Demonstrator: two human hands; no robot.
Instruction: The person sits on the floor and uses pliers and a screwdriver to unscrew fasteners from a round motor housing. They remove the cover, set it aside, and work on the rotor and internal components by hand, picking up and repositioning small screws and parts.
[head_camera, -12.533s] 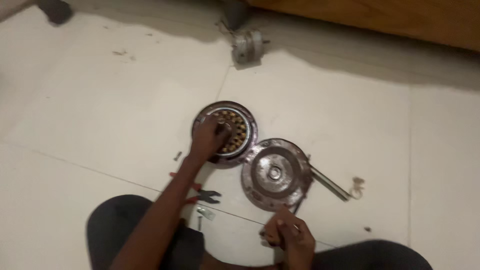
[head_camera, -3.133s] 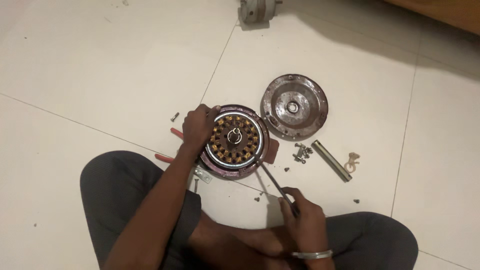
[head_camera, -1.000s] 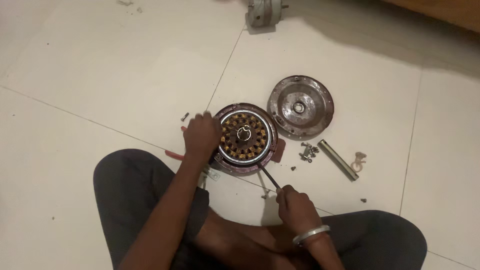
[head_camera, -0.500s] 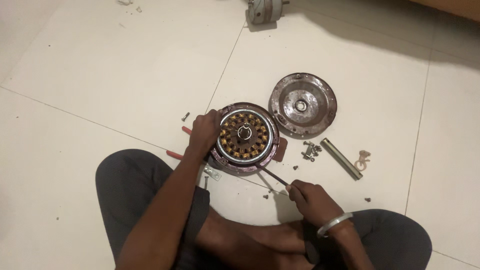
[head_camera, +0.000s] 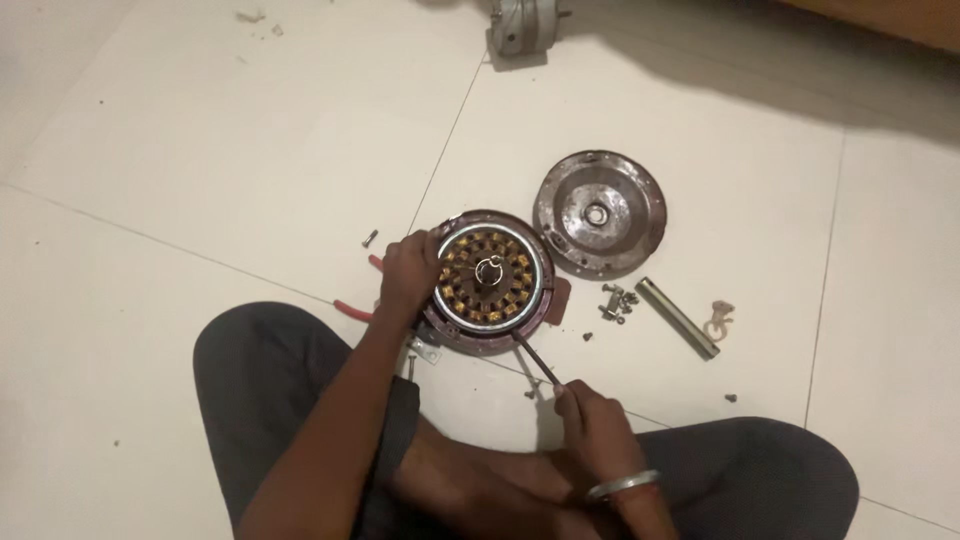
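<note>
From the head camera, looking straight down: a person is sitting cross-legged on the pale tiled floor (head_camera: 200, 150), and the open fan motor (head_camera: 488, 282) is lying flat on the tile right in front of the knees, copper windings facing up inside a pale ring.

The left hand (head_camera: 408, 275) is clamping down on the motor's left rim, fingers curled over the edge and closed on it, and that looks like bracing, so the housing is not sliding or turning while the tool is working on it.

The right hand (head_camera: 590, 420) is closed in a fist around the handle of a thin screwdriver (head_camera: 535, 360), whose shaft is slanting up and left with the tip meeting the motor's lower right edge. Whether the tip is sitting in a screw or in the seam I cannot tell. A metal bangle (head_camera: 622, 486) is sitting on that wrist.

The round metal end cover (head_camera: 598, 213) is lying dished side up just beside the motor at upper right, off the housing and within reach. Loose screws (head_camera: 615, 300) are gathered near a short metal rod (head_camera: 677, 317), apart from the working spot. Red-handled pliers (head_camera: 355, 308) are peeking out from under the left hand. Another motor part (head_camera: 520, 25) is sitting well away at the top edge.
</note>
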